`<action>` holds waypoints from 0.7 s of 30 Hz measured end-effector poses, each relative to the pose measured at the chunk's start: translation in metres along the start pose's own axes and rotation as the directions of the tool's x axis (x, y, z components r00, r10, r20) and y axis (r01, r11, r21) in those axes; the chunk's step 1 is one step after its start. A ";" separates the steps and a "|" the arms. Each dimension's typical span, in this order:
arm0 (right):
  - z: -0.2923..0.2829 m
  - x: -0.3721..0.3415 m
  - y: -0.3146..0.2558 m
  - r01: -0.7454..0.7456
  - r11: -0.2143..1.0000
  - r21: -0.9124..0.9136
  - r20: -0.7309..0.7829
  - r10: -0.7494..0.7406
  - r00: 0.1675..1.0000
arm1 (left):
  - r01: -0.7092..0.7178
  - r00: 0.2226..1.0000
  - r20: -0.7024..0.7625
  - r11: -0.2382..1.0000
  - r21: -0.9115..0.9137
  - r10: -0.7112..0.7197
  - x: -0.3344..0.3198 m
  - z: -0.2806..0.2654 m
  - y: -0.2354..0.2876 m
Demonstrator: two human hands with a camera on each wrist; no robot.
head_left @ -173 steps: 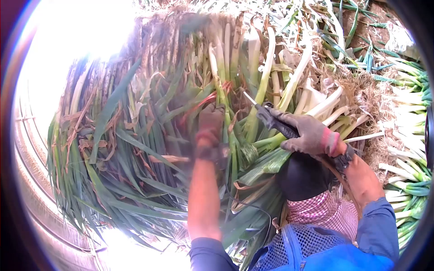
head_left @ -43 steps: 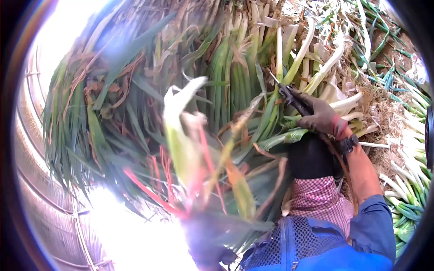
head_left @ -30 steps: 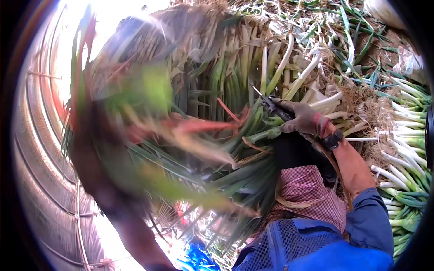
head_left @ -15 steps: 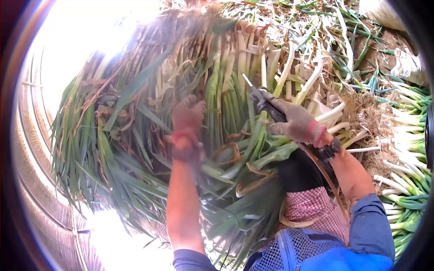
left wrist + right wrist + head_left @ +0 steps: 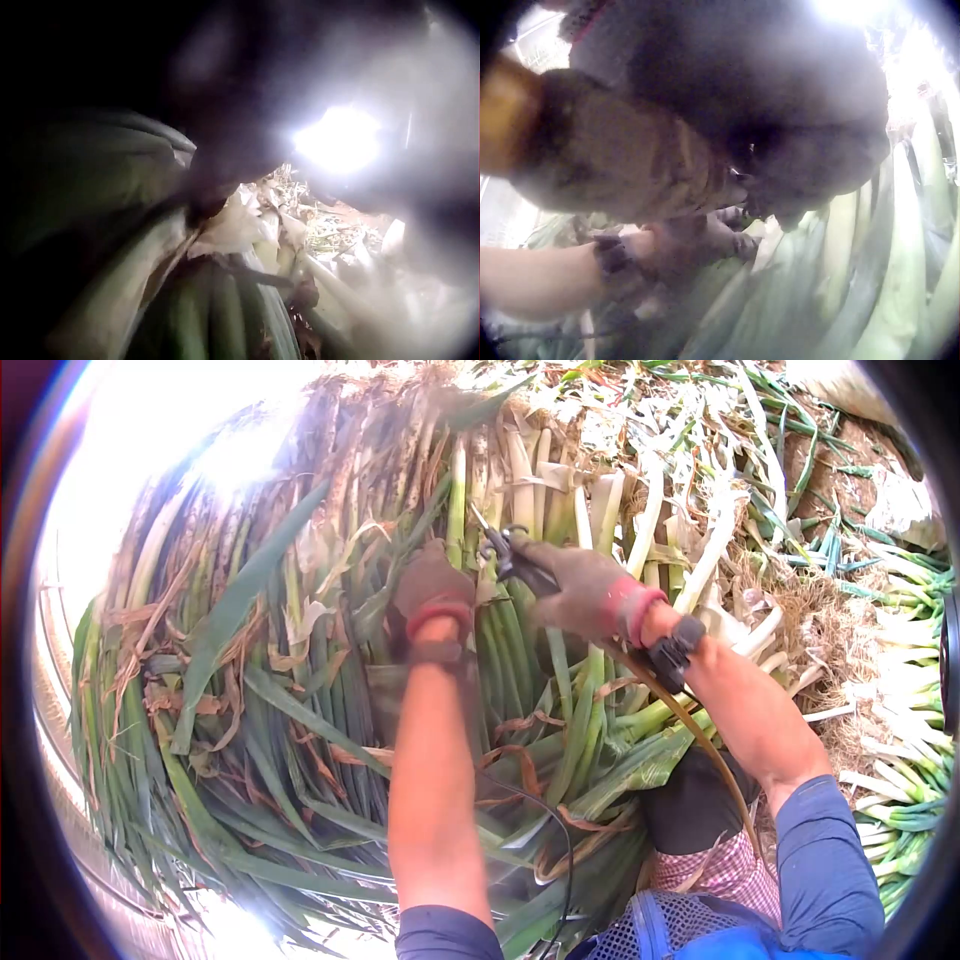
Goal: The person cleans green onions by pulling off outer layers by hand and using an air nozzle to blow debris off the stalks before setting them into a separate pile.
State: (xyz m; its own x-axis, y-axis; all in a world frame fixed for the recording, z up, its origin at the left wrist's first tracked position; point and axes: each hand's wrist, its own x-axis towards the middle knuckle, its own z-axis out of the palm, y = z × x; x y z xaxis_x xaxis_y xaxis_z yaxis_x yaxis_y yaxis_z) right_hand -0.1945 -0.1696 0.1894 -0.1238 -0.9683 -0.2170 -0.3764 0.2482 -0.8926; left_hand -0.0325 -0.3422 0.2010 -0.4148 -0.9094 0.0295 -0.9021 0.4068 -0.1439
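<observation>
Beneath two gloved hands, a broad heap of leeks [image 5: 280, 745]

One pale stalk [image 5: 457, 490] stands out in the heap, just above the left hand [image 5: 432, 595]. That hand is blurred; the right wrist view suggests fingers bent against the leeks, but I cannot tell whether they pinch anything. I'd judge each leek light, its shank firm and fairly stiff, its leaves limp and easily torn, the fresh skin perhaps slick. Where green meets pale looks the soundest place to take hold, with a light squeeze to spare it bruising.

Close beside, the right hand [image 5: 590, 588] is wrapped round a black nozzle tool [image 5: 518, 563], its slim tip angled towards the stalk; a brown hose [image 5: 718, 758] emerges below that hand and runs down towards the lap. What the heap lies on is hidden. Off to the right, dry roots [image 5: 800, 585] litter the edge, bare soil [image 5: 812, 455] shows farther away, and a second pile of leeks [image 5: 905, 760] lies beyond. At far left, a ribbed wall [image 5: 60, 730] is half lost in glare.
</observation>
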 end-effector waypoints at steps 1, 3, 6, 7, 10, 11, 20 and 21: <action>-0.003 0.010 0.000 -0.003 1.000 0.005 -0.035 0.003 0.999 | 0.047 0.996 0.076 0.998 -0.035 -0.044 0.005 -0.003 0.000; -0.005 0.030 0.002 0.000 1.000 0.001 -0.046 0.000 0.999 | 0.073 0.992 0.108 0.994 -0.077 -0.064 0.012 0.007 -0.012; -0.012 0.056 0.003 0.004 0.999 -0.040 -0.091 -0.007 0.996 | 0.087 0.991 0.112 0.982 -0.168 -0.068 0.000 0.010 -0.020; -0.013 0.061 0.003 0.003 0.999 -0.038 -0.091 -0.006 0.996 | 0.089 0.990 0.129 0.975 -0.204 -0.063 -0.011 0.005 -0.019; -0.012 0.067 0.005 0.044 0.989 -0.142 -0.163 -0.067 0.984 | 0.101 0.981 0.185 0.978 -0.183 -0.067 -0.022 -0.001 -0.016; -0.014 0.064 0.003 0.045 0.989 -0.144 -0.164 -0.068 0.984 | 0.111 0.972 0.221 0.986 -0.128 -0.081 -0.023 -0.002 -0.014; -0.009 0.006 0.013 0.003 0.998 -0.068 -0.053 -0.007 0.999 | -0.008 0.996 0.086 0.988 -0.154 0.021 -0.046 0.002 -0.010; -0.004 -0.001 0.017 -0.033 0.999 -0.034 -0.039 0.031 0.999 | -0.013 0.996 0.084 0.987 -0.160 0.026 -0.049 0.008 -0.012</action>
State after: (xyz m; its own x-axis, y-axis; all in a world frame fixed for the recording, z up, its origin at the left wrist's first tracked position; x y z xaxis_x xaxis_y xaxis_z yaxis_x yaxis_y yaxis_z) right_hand -0.2042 -0.1639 0.1759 -0.1713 -0.9581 -0.2294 -0.4028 0.2806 -0.8712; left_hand -0.0002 -0.3038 0.1930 -0.4270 -0.9024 -0.0571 -0.9042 0.4268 0.0161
